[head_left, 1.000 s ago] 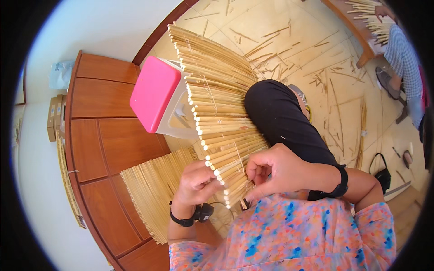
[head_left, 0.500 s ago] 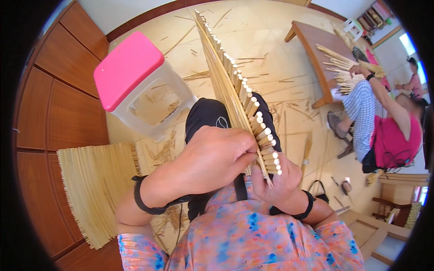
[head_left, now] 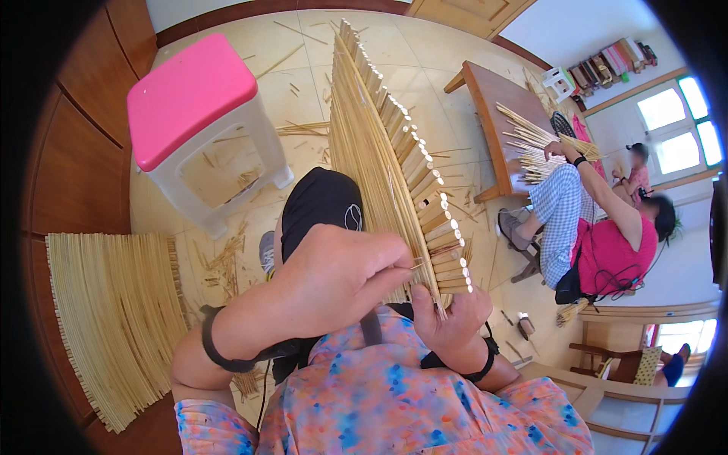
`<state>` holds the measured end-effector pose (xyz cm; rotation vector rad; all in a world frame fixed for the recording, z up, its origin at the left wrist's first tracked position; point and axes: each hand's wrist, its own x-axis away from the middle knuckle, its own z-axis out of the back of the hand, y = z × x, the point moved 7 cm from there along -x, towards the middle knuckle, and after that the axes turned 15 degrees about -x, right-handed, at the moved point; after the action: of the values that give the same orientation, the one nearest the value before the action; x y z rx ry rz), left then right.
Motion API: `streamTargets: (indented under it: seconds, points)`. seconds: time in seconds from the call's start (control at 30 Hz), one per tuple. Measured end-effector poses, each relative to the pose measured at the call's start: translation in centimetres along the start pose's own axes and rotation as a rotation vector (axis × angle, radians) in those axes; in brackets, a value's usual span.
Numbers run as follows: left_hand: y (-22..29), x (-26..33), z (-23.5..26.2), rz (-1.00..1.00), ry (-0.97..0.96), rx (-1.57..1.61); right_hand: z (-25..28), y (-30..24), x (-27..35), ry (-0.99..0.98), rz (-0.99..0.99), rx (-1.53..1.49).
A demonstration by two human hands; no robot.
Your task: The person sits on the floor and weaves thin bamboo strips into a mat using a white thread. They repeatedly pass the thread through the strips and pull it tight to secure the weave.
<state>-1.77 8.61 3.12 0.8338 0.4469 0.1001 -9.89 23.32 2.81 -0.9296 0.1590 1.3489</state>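
A long mat of straw-coloured reeds (head_left: pixel 364 152) lies across my lap and stretches away from me. Its cut reed ends (head_left: pixel 426 161) stand in a row along the right side, beside a bound edge strip. My left hand (head_left: pixel 341 277) is closed in a pinch at the left of this strip, with a thin straw-like strand (head_left: pixel 415 266) at its fingertips. At the mat's near end, my right hand (head_left: pixel 453 322) grips the edge, thumb on the near side and fingers behind the reed ends. Those fingers are partly hidden.
A pink-topped stool (head_left: pixel 193 98) stands at the left. Below it a finished-looking reed mat (head_left: pixel 114 318) leans by wooden cabinets (head_left: pixel 76 159). Loose straw litters the floor. At right a person in pink (head_left: pixel 618 246) handles reeds (head_left: pixel 531 144) on a low table (head_left: pixel 497 95).
My left fingers have drawn slightly back from the strip, and the thin strand now shows at their tips. The mat has turned to show more of its flat face. The whole view has shifted.
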Motion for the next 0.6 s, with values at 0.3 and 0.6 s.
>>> streamTargets:
  seconds: [0.3, 0.6]
  points:
    - [-0.7, 1.1, 0.0, 0.053, 0.139, 0.041, -0.1, 0.1, -0.1, 0.046, 0.015, 0.056]
    - [-1.1, 1.8, -2.3, 0.183, 0.079, 0.060, 0.2, 0.2, -0.1, 0.075, -0.030, 0.067]
